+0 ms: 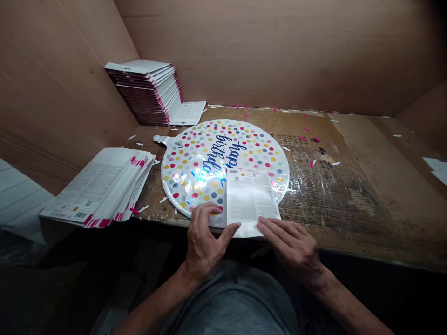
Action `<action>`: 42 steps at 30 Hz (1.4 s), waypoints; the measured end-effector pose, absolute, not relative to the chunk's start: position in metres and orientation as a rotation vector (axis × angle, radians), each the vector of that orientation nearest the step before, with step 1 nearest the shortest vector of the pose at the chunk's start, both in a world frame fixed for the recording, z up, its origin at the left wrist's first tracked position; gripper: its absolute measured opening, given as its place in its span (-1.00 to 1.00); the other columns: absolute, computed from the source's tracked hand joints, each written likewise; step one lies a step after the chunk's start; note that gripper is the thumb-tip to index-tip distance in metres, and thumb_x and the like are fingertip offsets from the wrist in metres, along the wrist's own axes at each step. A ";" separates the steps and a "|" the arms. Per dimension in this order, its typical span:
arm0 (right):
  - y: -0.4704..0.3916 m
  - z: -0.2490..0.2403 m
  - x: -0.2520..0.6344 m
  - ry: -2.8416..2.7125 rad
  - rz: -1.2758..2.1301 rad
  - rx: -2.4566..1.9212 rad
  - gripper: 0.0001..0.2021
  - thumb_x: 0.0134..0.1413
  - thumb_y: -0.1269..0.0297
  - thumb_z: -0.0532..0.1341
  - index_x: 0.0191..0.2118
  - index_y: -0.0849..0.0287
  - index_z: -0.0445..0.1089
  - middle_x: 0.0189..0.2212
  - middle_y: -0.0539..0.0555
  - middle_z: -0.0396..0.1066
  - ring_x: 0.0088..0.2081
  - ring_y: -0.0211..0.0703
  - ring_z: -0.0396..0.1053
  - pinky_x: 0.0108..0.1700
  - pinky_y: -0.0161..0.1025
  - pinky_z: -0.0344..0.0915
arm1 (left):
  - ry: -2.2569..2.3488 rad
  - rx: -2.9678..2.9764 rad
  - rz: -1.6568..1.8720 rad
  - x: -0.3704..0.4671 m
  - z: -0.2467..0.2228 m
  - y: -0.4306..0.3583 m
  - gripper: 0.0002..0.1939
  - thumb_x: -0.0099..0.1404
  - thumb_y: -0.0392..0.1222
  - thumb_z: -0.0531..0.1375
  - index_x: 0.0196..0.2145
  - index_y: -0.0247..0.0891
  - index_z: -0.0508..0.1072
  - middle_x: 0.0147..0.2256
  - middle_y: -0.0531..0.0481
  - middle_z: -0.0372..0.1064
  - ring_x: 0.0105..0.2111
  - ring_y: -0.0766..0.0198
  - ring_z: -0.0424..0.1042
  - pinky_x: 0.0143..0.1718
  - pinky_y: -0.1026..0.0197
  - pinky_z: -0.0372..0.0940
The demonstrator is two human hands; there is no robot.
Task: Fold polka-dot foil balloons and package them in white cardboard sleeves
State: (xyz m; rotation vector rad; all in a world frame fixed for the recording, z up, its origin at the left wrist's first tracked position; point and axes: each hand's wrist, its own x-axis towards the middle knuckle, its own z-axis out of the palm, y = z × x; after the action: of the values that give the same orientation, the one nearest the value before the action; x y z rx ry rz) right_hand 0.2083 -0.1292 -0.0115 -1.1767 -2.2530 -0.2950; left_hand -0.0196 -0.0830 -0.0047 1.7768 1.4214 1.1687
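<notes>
A round, flat foil balloon (188, 163) with coloured dots and blue "happy birthday" lettering lies on the cardboard surface, its tail pointing left. Over its near right part rests a white printed packaging card (249, 195), its near end at the table edge. My left hand (207, 235) is beside the card's left edge, fingers curved and apart from the thumb, whose tip touches the card's near left corner. Stretched fingers of my right hand (291, 244) lie flat on the card's near right corner. A small ring-shaped mark or hole shows by those fingertips.
A tall stack of folded cards (146, 90) with pink edges leans in the back left corner. Nearer, a fanned pile of cards (101, 186) sits at the left front. Wooden panels (265, 56) enclose the back and sides. Pink and white paper scraps (312, 164) are scattered about.
</notes>
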 end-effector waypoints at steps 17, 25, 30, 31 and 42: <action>0.000 0.022 0.116 -2.222 -0.096 -1.444 -0.93 0.28 0.34 0.16 -0.22 0.16 0.38 -0.34 0.10 0.43 -0.36 -0.12 0.38 -0.42 -0.25 0.20 | 1.168 0.599 1.349 -0.007 0.001 -0.003 -0.48 0.03 0.08 0.41 -0.15 -0.33 0.51 -0.22 -0.16 0.58 -0.21 0.06 0.57 -0.21 0.14 0.46; 0.052 0.027 0.100 -2.154 0.722 -1.244 -0.85 0.23 0.33 0.17 -0.39 0.14 0.33 -0.52 -0.04 0.41 -0.48 -0.26 0.34 -0.45 -0.35 0.18 | 1.264 0.850 1.232 -0.047 0.004 0.031 -0.61 0.11 0.11 0.36 -0.33 -0.31 0.54 -0.37 -0.10 0.57 -0.36 0.11 0.57 -0.36 0.20 0.47; 0.080 0.016 0.088 -1.741 1.083 -1.187 -0.76 0.20 0.12 0.21 -0.41 0.14 0.35 -0.53 -0.05 0.41 -0.50 -0.28 0.31 -0.45 -0.34 0.23 | 1.283 0.914 1.172 -0.062 0.011 0.068 -0.60 0.07 0.13 0.36 -0.46 -0.33 0.50 -0.50 -0.04 0.51 -0.60 0.27 0.46 -0.56 0.27 0.42; 0.084 0.012 0.084 -1.653 1.071 -1.181 -0.76 0.18 0.10 0.23 -0.41 0.14 0.35 -0.52 -0.04 0.41 -0.49 -0.28 0.31 -0.44 -0.34 0.25 | 1.291 0.958 1.177 -0.064 0.012 0.076 -0.60 0.07 0.11 0.37 -0.47 -0.33 0.50 -0.51 -0.03 0.50 -0.61 0.28 0.45 -0.58 0.29 0.40; 0.058 -0.001 0.063 -2.101 1.020 -0.929 -0.84 0.18 0.37 0.16 -0.20 0.10 0.49 -0.16 0.07 0.52 -0.18 -0.16 0.49 -0.11 -0.27 0.44 | 1.501 0.790 1.267 -0.079 0.032 0.247 -0.82 0.27 -0.28 0.28 -0.44 -0.35 0.37 -0.63 0.08 0.31 -0.67 0.43 0.32 -0.53 0.34 0.36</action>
State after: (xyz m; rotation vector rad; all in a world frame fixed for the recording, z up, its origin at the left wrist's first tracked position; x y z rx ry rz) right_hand 0.0632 0.0579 -0.0007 -0.9292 -2.1006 1.0203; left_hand -0.0793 0.2468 0.0323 0.7896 1.5012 1.2671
